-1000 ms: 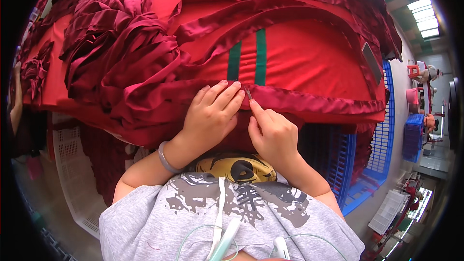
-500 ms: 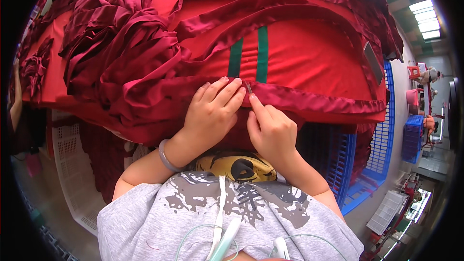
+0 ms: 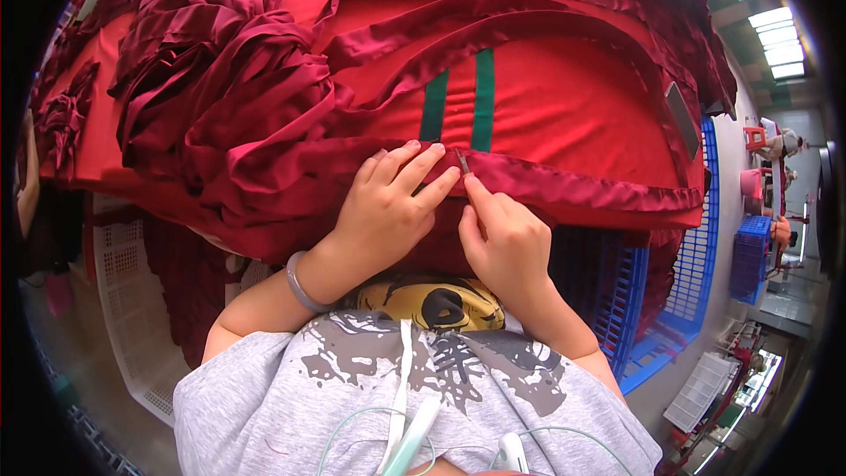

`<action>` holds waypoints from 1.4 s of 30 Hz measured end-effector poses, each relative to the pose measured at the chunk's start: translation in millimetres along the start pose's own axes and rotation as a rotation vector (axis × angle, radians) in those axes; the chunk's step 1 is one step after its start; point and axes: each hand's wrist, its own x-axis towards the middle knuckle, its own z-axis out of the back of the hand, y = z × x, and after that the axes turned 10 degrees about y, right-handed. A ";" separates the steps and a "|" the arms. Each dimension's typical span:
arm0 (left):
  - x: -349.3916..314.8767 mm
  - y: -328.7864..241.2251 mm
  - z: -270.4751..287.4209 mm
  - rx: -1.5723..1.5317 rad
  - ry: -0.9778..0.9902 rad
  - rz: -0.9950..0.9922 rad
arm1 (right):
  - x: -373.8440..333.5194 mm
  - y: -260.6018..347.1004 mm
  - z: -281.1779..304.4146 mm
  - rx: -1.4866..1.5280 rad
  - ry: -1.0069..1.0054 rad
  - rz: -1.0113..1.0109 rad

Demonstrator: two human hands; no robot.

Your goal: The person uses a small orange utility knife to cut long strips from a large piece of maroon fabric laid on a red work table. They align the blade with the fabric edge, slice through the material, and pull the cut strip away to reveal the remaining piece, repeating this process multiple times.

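From my end I see a maroon satin strip (image 3: 582,182) lying along the near edge of a red-covered table (image 3: 555,115), running under the person's hands. The left hand (image 3: 388,203) rests on it palm down, fingers slightly spread, covering part of its length. The right hand (image 3: 509,242) pinches a slim metal tool (image 3: 463,161), its point at the strip, index finger stretched along it; the fingers hide most of it from me, so it could be tweezers or a small picker.

Just beyond the fingertips, two flat dark-green bands (image 3: 484,101) cross the rippled red cover. More glossy maroon lengths (image 3: 458,40) arch behind them in loose curves. A heap of crumpled maroon fabric (image 3: 220,101), softly folded and shiny, crowds the table's left side, close to the left hand. Toward the right edge lies a dark, flat rectangular slab (image 3: 681,119), well apart from the hands. Below the table stand a perforated white plastic crate (image 3: 128,300) at left and a slotted blue plastic crate (image 3: 696,256) at right.
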 end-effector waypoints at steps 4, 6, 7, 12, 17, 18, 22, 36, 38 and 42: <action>0.4 -3.2 2.6 -0.003 0.001 0.022 | 11.9 -8.2 1.0 0.091 -0.205 -0.047; 4.5 -5.2 4.5 -0.035 -0.044 0.016 | 12.4 -9.9 2.9 0.160 -0.178 -0.061; 7.7 -6.6 3.4 -0.050 -0.070 0.036 | 11.1 -12.0 0.0 0.196 -0.152 -0.073; 27.1 -8.1 -1.9 -0.009 -0.154 0.149 | 4.2 -17.5 -12.4 0.286 -0.097 -0.126; 38.2 -3.2 -0.6 0.022 -0.168 0.168 | 4.9 -15.9 -9.7 0.302 -0.061 -0.146; 38.9 -0.7 -2.3 0.012 -0.183 0.167 | 4.5 -15.9 -9.3 0.300 -0.044 -0.160; 37.8 5.6 -6.3 -0.138 -0.228 0.194 | 2.4 -18.2 -9.8 0.301 -0.069 -0.135; 34.5 12.3 -4.8 -0.296 -0.228 0.093 | -4.4 -2.8 -3.2 0.125 -0.003 0.077; 34.7 11.5 -5.0 -0.295 -0.231 0.094 | -2.1 -4.1 -7.4 0.119 -0.021 0.091; 32.9 12.1 -8.7 -0.275 -0.230 0.090 | 3.0 -2.0 -12.3 0.123 -0.024 0.057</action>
